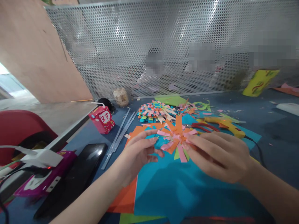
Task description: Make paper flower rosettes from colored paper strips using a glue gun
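A layered paper flower [177,137] with orange, pink and green strip petals is held up over a blue paper sheet [168,189]. My right hand [219,155] pinches its right side between thumb and fingertips. On the flower's left, my left hand [137,152] has its fingers apart, with index finger and thumb close beside a pink petal. Whether they touch it I cannot tell. Behind the flower lie a yellow glue gun [224,124] and red-handled pliers [203,127], partly covered by my right hand. Finished-looking paper flowers [155,110] are heaped farther back.
Clear glue sticks [120,133] lie left of the orange paper [125,197]. Near the left edge are a red drink carton [102,119], a black phone [74,177] and a purple power strip [56,174]. A perforated metal screen [130,40] closes the back; people sit beyond it.
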`<action>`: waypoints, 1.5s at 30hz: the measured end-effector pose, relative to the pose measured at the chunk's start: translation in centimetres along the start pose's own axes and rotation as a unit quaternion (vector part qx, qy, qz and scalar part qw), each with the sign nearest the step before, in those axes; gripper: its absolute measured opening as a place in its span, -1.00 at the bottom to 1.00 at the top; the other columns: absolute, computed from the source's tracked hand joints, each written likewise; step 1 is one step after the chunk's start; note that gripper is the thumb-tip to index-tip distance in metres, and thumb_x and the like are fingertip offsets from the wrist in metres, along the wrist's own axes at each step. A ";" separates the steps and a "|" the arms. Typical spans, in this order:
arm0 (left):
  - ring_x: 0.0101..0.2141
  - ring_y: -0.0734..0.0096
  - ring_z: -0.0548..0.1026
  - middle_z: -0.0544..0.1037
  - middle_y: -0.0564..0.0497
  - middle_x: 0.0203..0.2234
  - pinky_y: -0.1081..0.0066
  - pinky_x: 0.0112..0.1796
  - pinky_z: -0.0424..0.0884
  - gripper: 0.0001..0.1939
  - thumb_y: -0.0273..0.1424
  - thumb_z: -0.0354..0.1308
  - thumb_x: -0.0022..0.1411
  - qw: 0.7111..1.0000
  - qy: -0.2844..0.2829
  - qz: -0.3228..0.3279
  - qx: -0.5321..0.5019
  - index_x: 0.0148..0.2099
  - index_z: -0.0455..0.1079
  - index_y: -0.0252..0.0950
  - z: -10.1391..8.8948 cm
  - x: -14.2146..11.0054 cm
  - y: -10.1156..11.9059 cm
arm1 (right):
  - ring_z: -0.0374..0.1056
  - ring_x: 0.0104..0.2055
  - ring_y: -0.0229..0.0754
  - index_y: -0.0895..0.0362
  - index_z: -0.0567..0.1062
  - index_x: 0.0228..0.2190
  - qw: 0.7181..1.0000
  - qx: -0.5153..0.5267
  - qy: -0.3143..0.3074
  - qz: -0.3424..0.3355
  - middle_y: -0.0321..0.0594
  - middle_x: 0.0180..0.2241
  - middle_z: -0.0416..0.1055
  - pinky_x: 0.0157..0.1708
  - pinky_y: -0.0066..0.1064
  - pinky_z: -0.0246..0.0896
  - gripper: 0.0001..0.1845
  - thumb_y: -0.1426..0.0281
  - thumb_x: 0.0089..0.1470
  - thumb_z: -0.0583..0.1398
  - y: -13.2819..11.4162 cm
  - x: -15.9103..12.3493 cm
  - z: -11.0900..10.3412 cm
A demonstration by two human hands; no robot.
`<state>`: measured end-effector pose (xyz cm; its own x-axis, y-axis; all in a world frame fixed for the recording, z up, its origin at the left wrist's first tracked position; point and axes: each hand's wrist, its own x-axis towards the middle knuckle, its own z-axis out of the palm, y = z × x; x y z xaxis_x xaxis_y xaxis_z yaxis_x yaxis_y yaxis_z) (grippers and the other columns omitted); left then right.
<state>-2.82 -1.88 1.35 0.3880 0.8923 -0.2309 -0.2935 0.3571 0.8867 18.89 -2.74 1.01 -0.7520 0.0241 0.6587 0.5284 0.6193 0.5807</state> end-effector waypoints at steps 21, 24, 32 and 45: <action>-0.59 0.55 0.41 0.43 0.13 -0.60 0.51 -0.50 0.28 -0.64 -0.41 0.28 -0.09 0.996 0.038 0.044 0.061 -0.19 0.32 -0.29 -0.2 0.1 -0.4 | 0.40 -0.43 -0.14 0.15 0.40 -0.31 1.000 0.021 -0.002 0.001 -0.07 -0.38 0.49 -0.54 -0.32 0.28 -0.83 0.55 0.00 0.10 -0.1 -0.1 -0.2; -0.58 0.55 0.41 0.45 0.10 -0.56 0.50 -0.51 0.28 -0.63 -0.44 0.27 -0.10 0.997 0.033 0.043 0.056 -0.18 0.32 -0.30 -0.2 0.1 -0.4 | 0.39 -0.45 -0.14 0.14 0.40 -0.30 1.000 0.019 -0.006 0.000 -0.08 -0.37 0.49 -0.59 -0.32 0.25 -0.83 0.53 0.01 0.09 -0.2 -0.1 -0.2; -0.55 0.54 0.40 0.45 0.05 -0.52 0.51 -0.51 0.29 -0.66 -0.42 0.24 -0.04 0.999 0.018 0.027 0.041 -0.16 0.30 -0.30 -0.2 0.2 -0.4 | 0.38 -0.41 -0.14 0.12 0.41 -0.30 1.000 0.011 -0.005 -0.004 -0.10 -0.34 0.48 -0.55 -0.31 0.25 -0.82 0.51 -0.01 0.10 -0.6 -0.3 0.0; -0.54 0.54 0.41 0.47 0.06 -0.51 0.51 -0.51 0.33 -0.67 -0.48 0.22 -0.09 0.999 0.037 0.005 0.018 -0.19 0.33 -0.30 -0.2 0.2 -0.6 | 0.36 -0.41 -0.13 0.12 0.43 -0.29 0.999 0.014 -0.015 -0.026 -0.07 -0.32 0.47 -0.54 -0.28 0.24 -0.82 0.46 0.03 0.07 -1.1 -0.4 -0.1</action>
<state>-2.77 -1.91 0.68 0.3195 0.9142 -0.2493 -0.2651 0.3389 0.9027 18.63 -3.48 0.13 -0.7892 0.0147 0.6139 0.4780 0.6423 0.5992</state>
